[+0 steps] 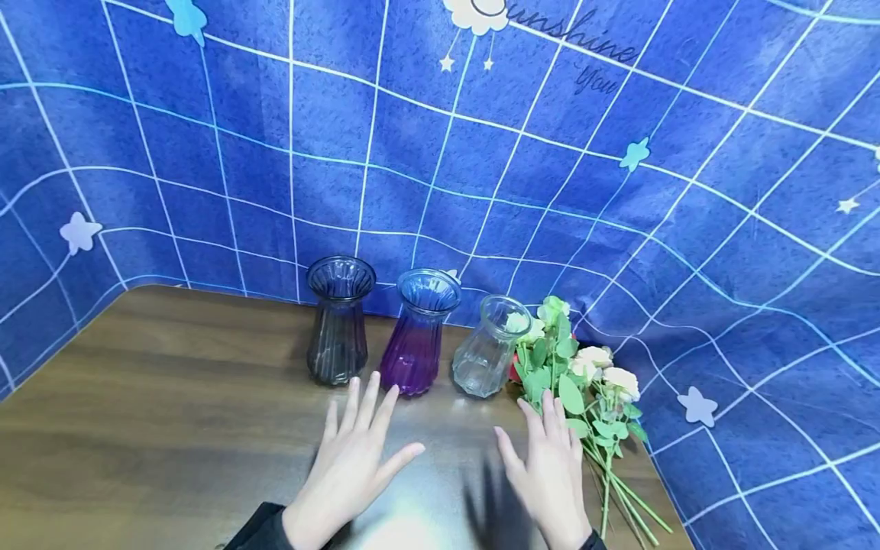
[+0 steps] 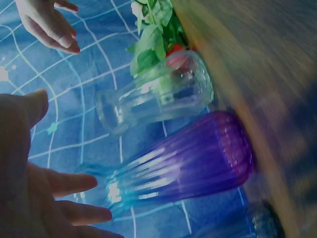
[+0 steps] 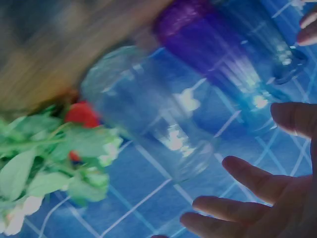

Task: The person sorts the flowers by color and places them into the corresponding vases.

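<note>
Both hands hover over the table with fingers spread, and neither holds anything. My left hand [image 1: 351, 462] is in front of the smoky dark vase [image 1: 338, 336] and the vase that fades from blue to purple [image 1: 415, 344]; its fingertips overlap the purple base in the head view. My right hand [image 1: 546, 466] is before the clear glass vase [image 1: 481, 363], just left of a bunch of artificial flowers [image 1: 584, 382]. All three ribbed vases stand upright in a row. In the right wrist view the clear vase [image 3: 143, 109] lies beyond the fingertips.
A wooden table [image 1: 158, 420] carries everything. Behind it and at the right hangs a blue cloth [image 1: 330, 153] with white grid lines and stars. Green flower stems [image 1: 622, 489] reach toward the table's right front edge. Something red [image 3: 83, 115] shows among the leaves.
</note>
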A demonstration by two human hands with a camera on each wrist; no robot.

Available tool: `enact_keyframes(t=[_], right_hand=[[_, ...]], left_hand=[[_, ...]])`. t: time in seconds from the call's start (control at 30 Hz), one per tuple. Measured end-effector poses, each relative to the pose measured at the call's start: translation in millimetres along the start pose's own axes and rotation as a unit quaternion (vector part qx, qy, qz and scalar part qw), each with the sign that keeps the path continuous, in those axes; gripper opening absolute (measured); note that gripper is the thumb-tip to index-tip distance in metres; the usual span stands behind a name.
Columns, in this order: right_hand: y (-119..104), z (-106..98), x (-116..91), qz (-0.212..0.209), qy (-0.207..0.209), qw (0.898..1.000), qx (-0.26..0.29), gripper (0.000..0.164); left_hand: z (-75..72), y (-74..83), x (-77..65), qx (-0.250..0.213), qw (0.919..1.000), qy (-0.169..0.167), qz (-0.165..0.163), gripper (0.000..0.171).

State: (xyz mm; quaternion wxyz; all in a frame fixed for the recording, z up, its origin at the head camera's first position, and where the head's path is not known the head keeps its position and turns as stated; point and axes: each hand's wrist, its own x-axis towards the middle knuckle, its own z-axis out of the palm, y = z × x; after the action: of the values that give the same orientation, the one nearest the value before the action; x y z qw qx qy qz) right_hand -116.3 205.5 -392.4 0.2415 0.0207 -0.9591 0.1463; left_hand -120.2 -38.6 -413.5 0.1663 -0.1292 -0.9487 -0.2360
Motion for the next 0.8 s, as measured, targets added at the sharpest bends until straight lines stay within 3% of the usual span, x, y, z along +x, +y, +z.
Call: enact_keyframes(t=[0.2,0.47,0.63,0.8], right_hand=[[31.7,7.2,9.6,-0.021,0.073,0.997,-0.022,0.035],[61.9,19.3,15.1,-0.026,0.085,0.995,-0.05,0.027],[71.2,29.4,17.0,-0.024,0.07,0.996,-0.058,0.025],[79.4,35.8,18.0,0.014,0.02,0.998,-0.066,0.024]], left_hand=[[12.9,8.7,26.8,-0.045,0.9985,0.021,0.022,0.074],[30.4,22.1,54.4,-0.105,0.9923,0.052,0.039,0.063],[37.3,29.6,72.5,-0.137,0.9876,0.068,0.036,0.057],[44.9,35.9,92.1,-0.156,0.9847,0.071,0.031,0.052]])
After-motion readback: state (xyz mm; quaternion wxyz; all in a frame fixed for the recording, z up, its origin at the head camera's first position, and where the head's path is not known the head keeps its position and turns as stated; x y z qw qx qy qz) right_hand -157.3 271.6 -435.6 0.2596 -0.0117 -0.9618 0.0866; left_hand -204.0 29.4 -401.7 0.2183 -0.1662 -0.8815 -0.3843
